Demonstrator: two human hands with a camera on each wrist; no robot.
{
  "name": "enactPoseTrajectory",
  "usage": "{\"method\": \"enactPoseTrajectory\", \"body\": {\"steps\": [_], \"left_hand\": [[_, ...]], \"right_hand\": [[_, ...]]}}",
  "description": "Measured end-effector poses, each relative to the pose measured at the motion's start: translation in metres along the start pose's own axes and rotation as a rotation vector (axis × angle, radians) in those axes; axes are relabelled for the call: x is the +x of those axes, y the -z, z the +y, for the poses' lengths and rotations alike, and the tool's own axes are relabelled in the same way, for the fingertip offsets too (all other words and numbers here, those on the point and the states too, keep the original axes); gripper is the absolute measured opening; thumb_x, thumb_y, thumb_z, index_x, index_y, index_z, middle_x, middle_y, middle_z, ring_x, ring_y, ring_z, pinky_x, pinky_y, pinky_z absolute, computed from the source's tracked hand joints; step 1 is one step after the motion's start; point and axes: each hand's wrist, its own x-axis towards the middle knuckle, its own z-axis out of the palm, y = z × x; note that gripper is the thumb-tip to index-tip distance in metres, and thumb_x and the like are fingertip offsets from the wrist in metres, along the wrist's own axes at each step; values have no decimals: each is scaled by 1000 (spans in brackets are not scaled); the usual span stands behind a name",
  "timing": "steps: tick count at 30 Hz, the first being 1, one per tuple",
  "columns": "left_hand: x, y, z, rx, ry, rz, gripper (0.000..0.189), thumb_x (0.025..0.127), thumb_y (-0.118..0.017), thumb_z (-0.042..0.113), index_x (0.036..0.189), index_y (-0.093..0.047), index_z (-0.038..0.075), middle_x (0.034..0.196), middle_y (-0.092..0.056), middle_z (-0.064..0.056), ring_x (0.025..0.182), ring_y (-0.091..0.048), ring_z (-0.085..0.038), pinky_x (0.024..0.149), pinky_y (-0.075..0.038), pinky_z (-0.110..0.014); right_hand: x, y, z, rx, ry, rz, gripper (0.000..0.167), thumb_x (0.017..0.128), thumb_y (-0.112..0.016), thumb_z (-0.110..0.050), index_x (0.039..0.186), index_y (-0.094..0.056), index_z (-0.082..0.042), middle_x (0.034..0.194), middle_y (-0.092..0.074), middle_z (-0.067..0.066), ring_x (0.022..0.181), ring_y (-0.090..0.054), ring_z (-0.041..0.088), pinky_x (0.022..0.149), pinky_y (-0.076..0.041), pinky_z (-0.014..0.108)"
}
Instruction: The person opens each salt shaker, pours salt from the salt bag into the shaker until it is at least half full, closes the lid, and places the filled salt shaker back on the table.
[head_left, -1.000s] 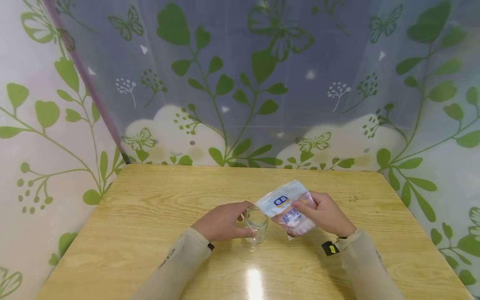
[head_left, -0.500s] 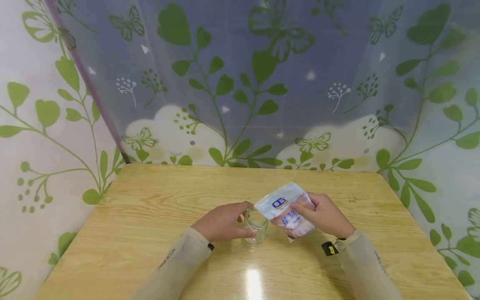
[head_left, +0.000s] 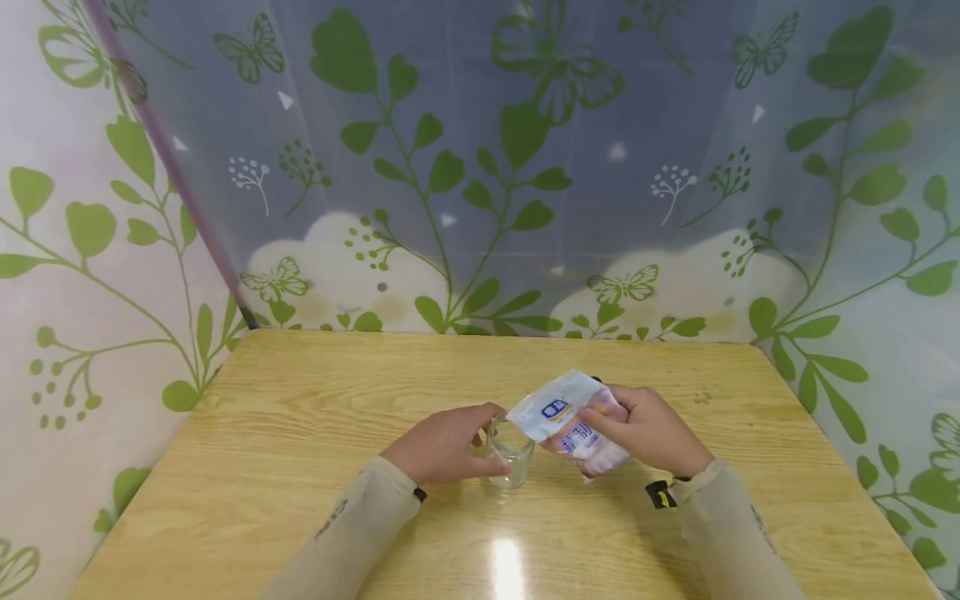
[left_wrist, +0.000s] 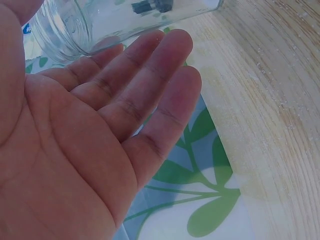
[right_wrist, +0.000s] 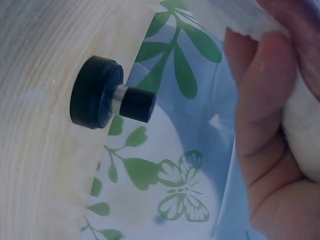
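Note:
My left hand (head_left: 446, 446) holds a small clear glass jar (head_left: 517, 460) upright on the table, thumb in front and fingers behind. In the left wrist view the fingers lie along the side of the jar (left_wrist: 125, 22). Above the jar's right rim tilts a pale blue and pink bag of salt (head_left: 573, 425), its top corner over the mouth. My right hand (head_left: 654, 427) grips this bag by its right side, thumb on the printed front. Whether salt is coming out cannot be seen. The right wrist view shows only a white part of the bag (right_wrist: 302, 130).
A black stopper-like lid with a knob (right_wrist: 107, 92) lies on the wooden table (head_left: 315, 383) beyond the right hand; only a dark bit peeks out behind the bag in the head view. White grains (left_wrist: 265, 65) are scattered on the wood. Printed curtains (head_left: 450, 167) enclose the table.
The bag has shifted a little left and down over the jar's mouth, and a dark bit of the lid now shows behind it. The left hand and jar stay nearly still.

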Motion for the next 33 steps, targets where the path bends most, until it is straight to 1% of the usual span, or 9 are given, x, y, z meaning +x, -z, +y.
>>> {"method": "enactPoseTrajectory", "body": {"steps": [2,5,9,12,19,24,27,33], "left_hand": [[0,0,0,1,-1,1,69,89,-74,59,146,-54,25,131,-67,6,106,-66,-14,89,-55,-36],[0,0,0,-6,0,2,67,89,-75,59,144,-54,26,130,-68,6,105,-66,-14,88,-55,-36],[0,0,1,-10,2,3,66,89,-75,58,144,-55,27,129,-68,6,105,-66,-14,87,-55,-36],[0,0,1,-7,1,2,66,89,-76,57,144,-55,27,128,-68,6,104,-65,-14,87,-55,-35],[0,0,1,-2,2,-2,66,89,-75,57,144,-54,26,129,-68,6,104,-66,-14,87,-55,-35],[1,0,1,-4,3,-1,66,90,-76,55,145,-54,26,130,-68,6,104,-66,-15,87,-55,-35],[1,0,1,-2,2,0,67,89,-76,55,145,-54,26,130,-68,5,104,-66,-15,87,-55,-35],[0,0,1,2,4,-2,68,90,-75,57,146,-53,25,131,-67,4,105,-67,-16,87,-55,-35]], "right_hand": [[-1,0,-4,-25,3,4,18,100,-70,-36,97,-75,-18,78,-73,-6,55,-61,12,47,-48,27],[-1,0,-8,-56,-6,6,21,99,-70,-40,95,-75,-20,77,-73,-7,55,-61,12,47,-48,27],[-1,-1,-12,-88,-19,1,23,98,-70,-43,96,-75,-20,77,-73,-8,55,-62,12,47,-48,28],[-1,-1,-14,-108,-19,-4,25,98,-70,-44,95,-75,-20,76,-72,-9,54,-60,12,46,-46,27],[-1,-1,-14,-123,-13,-3,26,98,-70,-45,92,-74,-20,76,-72,-10,54,-59,11,46,-44,26],[-2,-1,-16,-154,-17,11,26,97,-70,-48,92,-74,-23,75,-71,-12,53,-59,10,46,-45,26],[-3,-1,-17,-182,-20,20,27,97,-70,-51,91,-73,-25,73,-70,-13,52,-57,9,45,-44,26],[-4,0,-19,-238,-3,46,30,96,-69,-52,84,-69,-26,69,-65,-14,49,-51,7,45,-41,25]]}}
